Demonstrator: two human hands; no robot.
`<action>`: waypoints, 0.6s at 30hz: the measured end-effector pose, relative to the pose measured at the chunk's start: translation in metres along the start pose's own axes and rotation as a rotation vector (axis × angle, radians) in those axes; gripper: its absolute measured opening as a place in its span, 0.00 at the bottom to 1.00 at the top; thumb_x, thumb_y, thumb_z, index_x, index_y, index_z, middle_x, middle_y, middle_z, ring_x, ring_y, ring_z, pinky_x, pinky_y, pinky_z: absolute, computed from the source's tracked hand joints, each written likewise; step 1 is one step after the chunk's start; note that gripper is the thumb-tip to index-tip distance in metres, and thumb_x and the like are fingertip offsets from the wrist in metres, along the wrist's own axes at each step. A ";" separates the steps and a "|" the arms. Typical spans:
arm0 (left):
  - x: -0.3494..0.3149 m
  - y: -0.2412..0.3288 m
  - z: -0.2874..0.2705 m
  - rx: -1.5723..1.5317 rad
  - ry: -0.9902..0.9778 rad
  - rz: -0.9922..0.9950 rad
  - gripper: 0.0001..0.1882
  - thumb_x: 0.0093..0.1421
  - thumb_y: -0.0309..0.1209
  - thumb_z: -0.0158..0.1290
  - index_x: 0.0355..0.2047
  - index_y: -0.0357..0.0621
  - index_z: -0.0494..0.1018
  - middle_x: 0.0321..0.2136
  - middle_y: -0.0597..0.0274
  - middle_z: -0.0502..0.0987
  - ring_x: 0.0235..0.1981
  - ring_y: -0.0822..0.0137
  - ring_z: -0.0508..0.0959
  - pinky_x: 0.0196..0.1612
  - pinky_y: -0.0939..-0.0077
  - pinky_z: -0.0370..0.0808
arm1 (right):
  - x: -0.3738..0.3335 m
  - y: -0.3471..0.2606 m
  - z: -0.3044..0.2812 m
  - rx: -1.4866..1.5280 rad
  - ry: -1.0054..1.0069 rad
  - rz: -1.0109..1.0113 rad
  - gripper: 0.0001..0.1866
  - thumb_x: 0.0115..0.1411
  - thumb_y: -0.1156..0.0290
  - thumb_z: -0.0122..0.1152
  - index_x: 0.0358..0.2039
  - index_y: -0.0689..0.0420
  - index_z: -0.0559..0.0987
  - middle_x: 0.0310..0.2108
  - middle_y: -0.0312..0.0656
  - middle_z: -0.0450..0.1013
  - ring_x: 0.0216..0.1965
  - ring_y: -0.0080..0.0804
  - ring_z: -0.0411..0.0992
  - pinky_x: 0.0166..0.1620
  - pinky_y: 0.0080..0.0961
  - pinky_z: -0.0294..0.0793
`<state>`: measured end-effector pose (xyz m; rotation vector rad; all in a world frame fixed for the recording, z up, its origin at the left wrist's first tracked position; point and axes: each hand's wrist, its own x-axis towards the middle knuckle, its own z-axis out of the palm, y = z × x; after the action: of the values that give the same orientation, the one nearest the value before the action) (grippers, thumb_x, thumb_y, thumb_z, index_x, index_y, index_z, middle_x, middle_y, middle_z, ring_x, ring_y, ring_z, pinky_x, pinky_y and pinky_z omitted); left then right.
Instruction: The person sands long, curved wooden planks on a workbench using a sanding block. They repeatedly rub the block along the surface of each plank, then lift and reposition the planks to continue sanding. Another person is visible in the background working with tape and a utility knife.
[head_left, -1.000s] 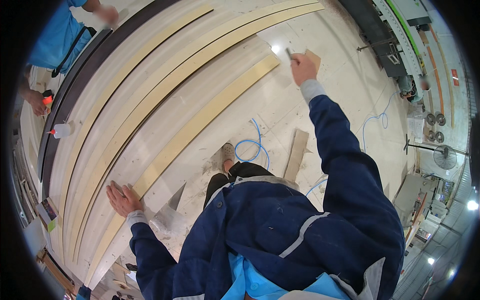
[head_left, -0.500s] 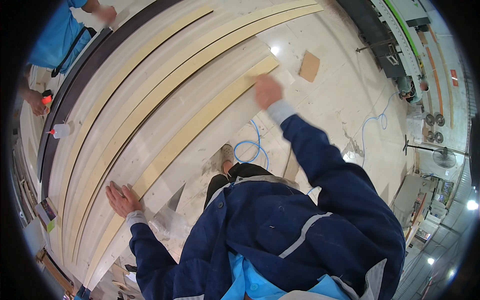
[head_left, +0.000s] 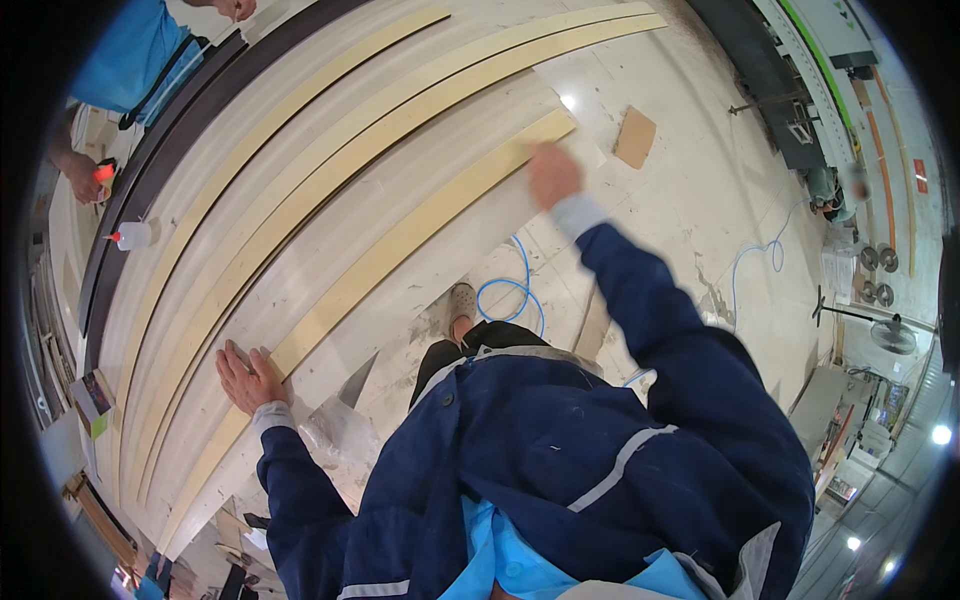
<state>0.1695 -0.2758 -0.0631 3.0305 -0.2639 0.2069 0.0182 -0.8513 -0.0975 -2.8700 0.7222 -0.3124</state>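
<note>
On the long pale wooden strip, near its close end, the left hand is lying flat with fingers spread, pressing down on the wood rather than closing around anything. Far up the same strip, at its right end, the right hand is hovering over or touching the wood (it is blurred, so I cannot tell whether its fingers are apart or together, nor whether it is holding anything). The strip is running diagonally from near left to far right across a broad white work surface, and further curved strips are lying beside it to the left, some pale yellow, with a dark one at the outer edge.

A small white bottle with a red tip is standing on the far left part of the surface. Another person in a blue shirt is working at the far left corner, one hand gripping something orange. On the floor to the right, a square piece of cardboard is lying just beyond the strip's end, and a blue hose is coiling near the person's shoe. Machinery is lining the far right side.
</note>
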 end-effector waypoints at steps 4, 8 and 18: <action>0.000 0.002 -0.001 -0.016 -0.023 0.000 0.30 0.64 0.46 0.44 0.64 0.48 0.62 0.65 0.48 0.59 0.67 0.52 0.56 0.68 0.59 0.51 | -0.102 -0.182 0.057 0.658 -0.108 -0.274 0.09 0.58 0.73 0.49 0.39 0.59 0.74 0.37 0.50 0.73 0.41 0.48 0.73 0.46 0.42 0.72; 0.002 0.000 -0.001 -0.006 -0.023 0.004 0.30 0.64 0.46 0.44 0.64 0.48 0.62 0.65 0.48 0.59 0.67 0.52 0.56 0.68 0.58 0.51 | -0.101 -0.210 0.042 0.622 -0.116 -0.458 0.09 0.61 0.71 0.47 0.38 0.60 0.74 0.37 0.50 0.74 0.41 0.48 0.73 0.46 0.42 0.72; 0.002 -0.002 0.000 -0.023 -0.027 -0.023 0.31 0.64 0.48 0.45 0.63 0.48 0.62 0.66 0.51 0.59 0.68 0.53 0.55 0.68 0.56 0.49 | -0.010 -0.023 0.006 -0.056 0.137 0.028 0.13 0.56 0.72 0.51 0.41 0.53 0.78 0.37 0.48 0.74 0.40 0.47 0.73 0.42 0.43 0.74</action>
<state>0.1717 -0.2745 -0.0633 3.0137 -0.2317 0.1599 0.0217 -0.8264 -0.1002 -2.9108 0.8062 -0.4960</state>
